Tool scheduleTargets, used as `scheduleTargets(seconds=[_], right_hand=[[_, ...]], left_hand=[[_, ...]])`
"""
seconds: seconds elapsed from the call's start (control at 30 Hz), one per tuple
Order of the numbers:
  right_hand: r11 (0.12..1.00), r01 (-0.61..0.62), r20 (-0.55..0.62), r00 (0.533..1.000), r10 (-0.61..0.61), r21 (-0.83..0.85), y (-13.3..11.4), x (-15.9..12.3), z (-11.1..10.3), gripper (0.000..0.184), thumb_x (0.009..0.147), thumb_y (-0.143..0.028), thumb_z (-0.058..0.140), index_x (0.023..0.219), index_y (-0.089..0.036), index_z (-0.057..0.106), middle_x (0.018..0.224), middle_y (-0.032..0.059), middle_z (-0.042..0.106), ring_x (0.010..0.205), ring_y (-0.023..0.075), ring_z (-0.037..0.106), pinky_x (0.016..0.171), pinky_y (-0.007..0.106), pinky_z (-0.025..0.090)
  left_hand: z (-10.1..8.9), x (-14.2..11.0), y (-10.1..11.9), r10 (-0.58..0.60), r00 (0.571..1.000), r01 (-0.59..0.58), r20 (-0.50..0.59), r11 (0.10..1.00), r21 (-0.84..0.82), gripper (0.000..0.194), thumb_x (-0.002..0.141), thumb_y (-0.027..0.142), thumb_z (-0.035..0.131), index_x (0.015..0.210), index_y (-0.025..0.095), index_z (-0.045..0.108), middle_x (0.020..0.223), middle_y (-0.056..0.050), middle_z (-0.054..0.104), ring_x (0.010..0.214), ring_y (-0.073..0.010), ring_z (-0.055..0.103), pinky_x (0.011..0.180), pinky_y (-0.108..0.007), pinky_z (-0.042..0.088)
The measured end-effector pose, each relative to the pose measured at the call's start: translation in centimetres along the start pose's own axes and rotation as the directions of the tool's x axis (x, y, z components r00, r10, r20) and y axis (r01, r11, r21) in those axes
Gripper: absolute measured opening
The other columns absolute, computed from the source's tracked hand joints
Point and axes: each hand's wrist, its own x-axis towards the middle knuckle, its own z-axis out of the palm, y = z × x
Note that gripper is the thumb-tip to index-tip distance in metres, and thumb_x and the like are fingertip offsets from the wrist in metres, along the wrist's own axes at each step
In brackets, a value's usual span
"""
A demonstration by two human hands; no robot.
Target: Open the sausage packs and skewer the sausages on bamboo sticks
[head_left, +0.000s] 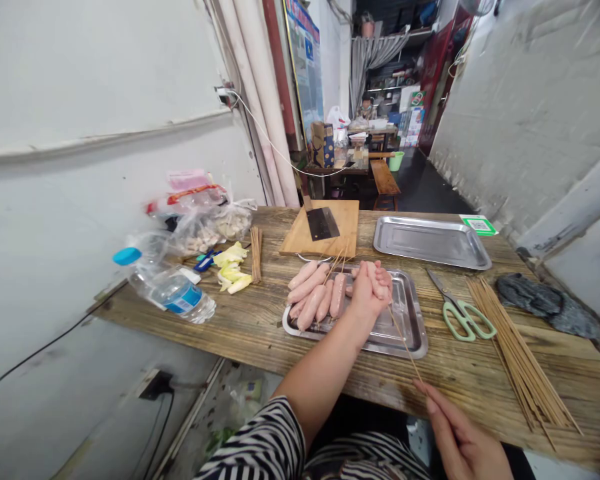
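My left hand (370,290) is closed around a pink sausage (379,280) held over a steel tray (410,333). A thin bamboo skewer (405,343) runs from that sausage back toward me. My right hand (457,437) pinches the skewer's near end at the table's front edge. Several skewered sausages (314,297) lie in the left half of the same tray.
A loose bundle of bamboo skewers (520,353) and green scissors (463,313) lie to the right. Behind are an empty steel tray (430,241) and a cutting board with a cleaver (323,223). At the left are a water bottle (173,290), plastic bags (205,223) and more skewers (255,253).
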Motion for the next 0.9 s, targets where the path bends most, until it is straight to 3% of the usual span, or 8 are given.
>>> scheduleTargets(seconds=[0.13,0.5,0.9], right_hand=[[1.000,0.018,-0.037,0.999,-0.018,0.008,-0.3,0.1,-0.1,0.030,0.088,-0.031,0.048,0.108,-0.019,0.068,0.104,0.0032,0.069,0.094,0.0168,0.066,0.083,0.023,0.052],[0.998,-0.070,0.000,0.998,0.070,0.012,-0.6,0.2,-0.4,0.035,0.087,-0.043,0.047,0.104,-0.023,0.071,0.099,0.0037,0.070,0.091,0.0196,0.067,0.080,0.025,0.054],[0.998,-0.054,0.068,0.996,0.051,0.038,0.2,-0.4,0.6,0.037,0.091,-0.029,0.044,0.118,-0.011,0.062,0.114,0.0074,0.064,0.105,0.0154,0.061,0.091,0.021,0.046]], left_hand=[[0.2,-0.2,0.0,-0.013,1.000,0.013,0.023,1.000,-0.024,0.037,0.094,0.040,0.036,0.080,0.011,0.054,0.058,0.003,0.035,0.043,-0.0042,0.035,0.037,-0.011,0.031],[0.5,-0.5,-0.2,0.057,0.997,-0.061,0.047,0.995,0.081,0.039,0.096,0.037,0.032,0.076,0.011,0.054,0.060,0.000,0.041,0.045,-0.0039,0.039,0.039,-0.010,0.034],[0.5,-1.0,-0.8,0.106,0.988,-0.125,0.116,0.977,0.170,0.031,0.095,0.036,0.035,0.082,0.012,0.050,0.060,0.002,0.038,0.043,-0.0035,0.037,0.037,-0.011,0.029]])
